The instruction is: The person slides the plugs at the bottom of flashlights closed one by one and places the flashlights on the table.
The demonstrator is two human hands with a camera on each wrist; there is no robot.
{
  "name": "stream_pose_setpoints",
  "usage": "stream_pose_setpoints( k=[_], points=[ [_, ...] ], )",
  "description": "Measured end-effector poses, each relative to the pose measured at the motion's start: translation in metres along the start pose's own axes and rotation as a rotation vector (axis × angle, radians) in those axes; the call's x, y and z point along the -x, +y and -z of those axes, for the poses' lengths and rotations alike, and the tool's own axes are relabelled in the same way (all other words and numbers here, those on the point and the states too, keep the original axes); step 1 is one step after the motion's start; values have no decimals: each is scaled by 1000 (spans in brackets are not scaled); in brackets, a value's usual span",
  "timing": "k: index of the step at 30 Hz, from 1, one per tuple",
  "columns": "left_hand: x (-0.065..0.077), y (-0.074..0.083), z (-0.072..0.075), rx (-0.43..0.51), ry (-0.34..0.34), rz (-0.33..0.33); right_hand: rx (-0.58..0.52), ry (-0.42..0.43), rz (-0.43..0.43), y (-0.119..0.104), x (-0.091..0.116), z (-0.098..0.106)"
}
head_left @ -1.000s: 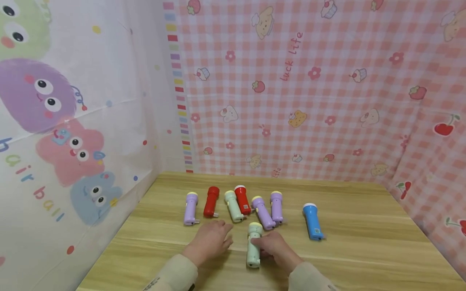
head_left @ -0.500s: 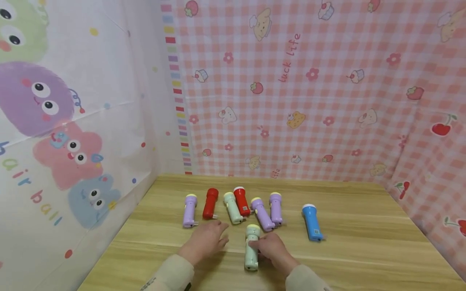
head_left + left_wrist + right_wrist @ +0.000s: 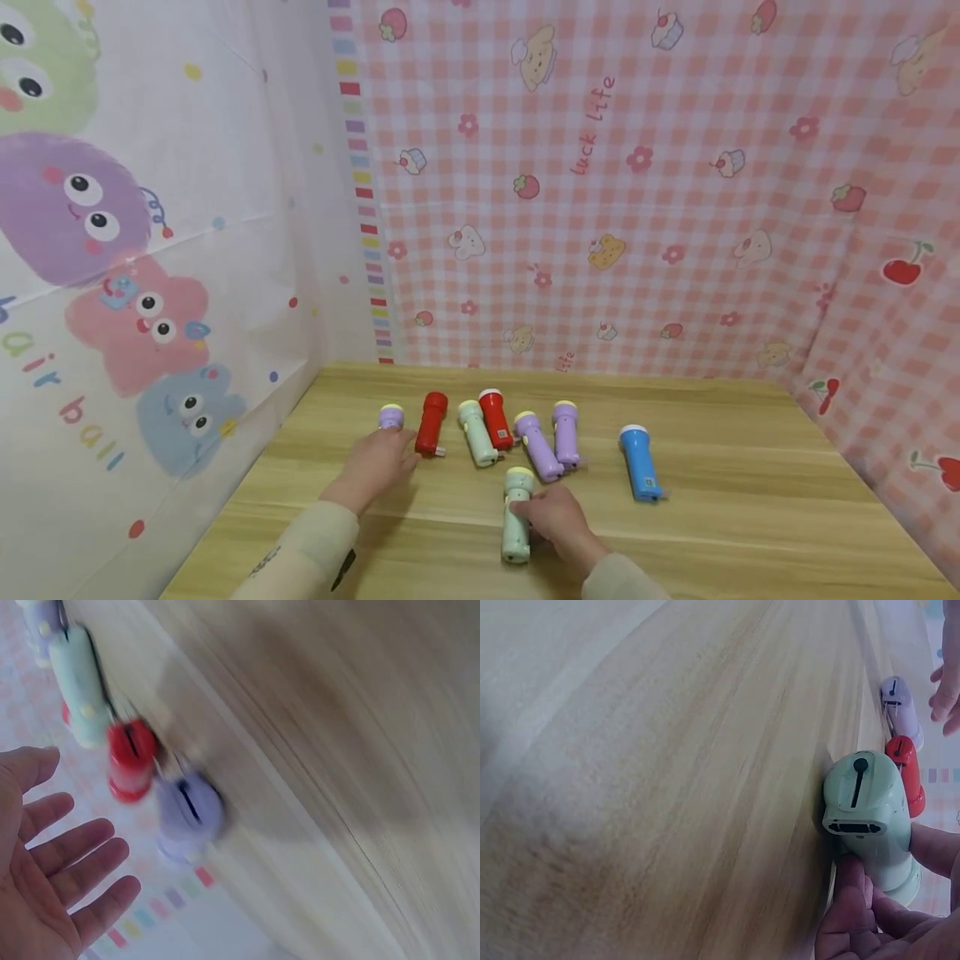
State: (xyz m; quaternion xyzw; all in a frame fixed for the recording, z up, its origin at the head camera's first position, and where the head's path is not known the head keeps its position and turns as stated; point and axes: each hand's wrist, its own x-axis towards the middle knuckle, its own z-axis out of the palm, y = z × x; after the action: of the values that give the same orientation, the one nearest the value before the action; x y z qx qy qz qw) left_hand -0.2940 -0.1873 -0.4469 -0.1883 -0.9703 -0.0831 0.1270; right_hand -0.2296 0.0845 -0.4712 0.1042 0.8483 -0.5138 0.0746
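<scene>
My right hand (image 3: 558,518) grips a pale green flashlight (image 3: 517,529) at the front middle of the table, thumb on one side and fingers on the other in the right wrist view. Fingers spread, my left hand (image 3: 375,468) hovers over the lower part of a purple flashlight (image 3: 391,416) at the far left, hiding much of it. In the left wrist view a gap shows between that hand and the purple flashlight (image 3: 190,810). Just right of the left hand lies a red flashlight (image 3: 431,423) with its plug prongs out.
Behind the held flashlight lie another pale green flashlight (image 3: 477,435), a white-rimmed red flashlight (image 3: 496,419) and two purple flashlights (image 3: 539,448), close together. A blue flashlight (image 3: 640,463) lies apart at right. Printed cloth (image 3: 570,208) hangs behind the wooden table (image 3: 750,500).
My left hand has moved left and forward, from in front of the red flashlight to over the leftmost purple one. The right hand keeps its grip on the pale green flashlight. The view tilts slightly.
</scene>
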Motion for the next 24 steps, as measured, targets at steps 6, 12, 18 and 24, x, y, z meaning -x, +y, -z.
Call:
stream_pose_setpoints(
  k=[6,12,18,24],
  points=[
    [-7,-29,6,19,-19,114,29,4,-29,-1,1,4],
    [-12,-41,9,65,-104,196,11,3,-42,0,1,3],
    [-20,-47,3,87,-119,249,29,9,-20,-1,3,0],
    [-29,-53,-5,80,-124,277,11,4,-4,-3,5,1]
  ],
)
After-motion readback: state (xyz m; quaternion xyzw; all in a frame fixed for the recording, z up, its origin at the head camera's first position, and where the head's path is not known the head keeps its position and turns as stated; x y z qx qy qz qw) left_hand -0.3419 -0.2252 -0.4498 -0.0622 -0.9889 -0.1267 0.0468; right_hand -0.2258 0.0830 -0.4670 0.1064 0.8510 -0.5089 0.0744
